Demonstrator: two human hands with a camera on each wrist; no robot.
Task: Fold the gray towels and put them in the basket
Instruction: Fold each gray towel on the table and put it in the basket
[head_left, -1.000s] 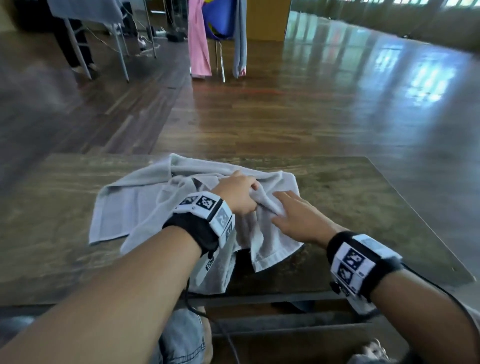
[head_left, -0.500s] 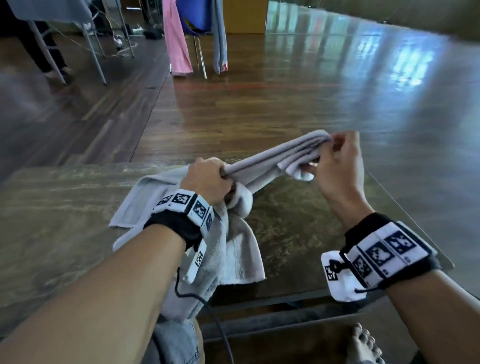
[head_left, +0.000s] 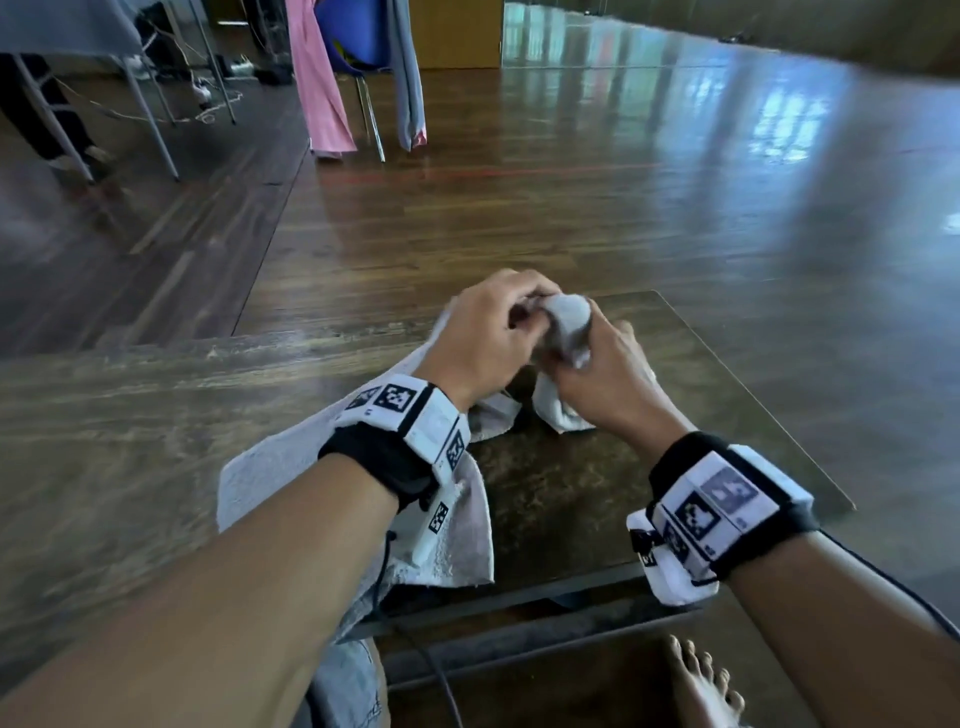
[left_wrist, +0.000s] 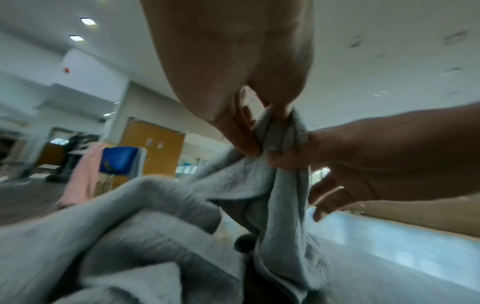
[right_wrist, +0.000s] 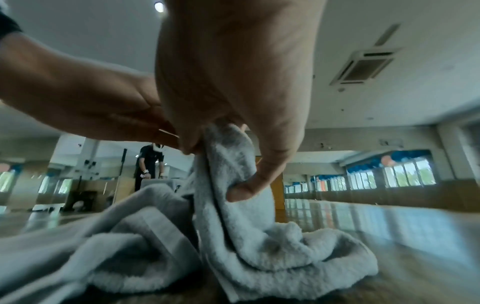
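Note:
One gray towel (head_left: 291, 467) lies rumpled on the wooden table (head_left: 130, 415), with one end draped over the near edge under my left forearm. My left hand (head_left: 524, 312) and right hand (head_left: 576, 353) meet above the table's far middle, and both pinch the same bunched end of the towel. In the left wrist view my left hand (left_wrist: 259, 131) pinches the gathered towel (left_wrist: 182, 205) from above while my right hand (left_wrist: 291, 160) grips it from the right. In the right wrist view my right hand (right_wrist: 223, 164) clamps a fold of towel (right_wrist: 259, 236) between thumb and fingers. No basket is in view.
The table's right edge (head_left: 753, 405) and near edge (head_left: 519, 597) are close to my arms. My bare foot (head_left: 701, 686) is below the table. Far back stand a chair (head_left: 363, 47) hung with pink and gray cloths, and another table (head_left: 62, 31) with a person behind it.
Half a second ago my hands were apart, stretching the towel's edge, with the right hand raised to the right. Now they have come together and the towel end is bunched between them.

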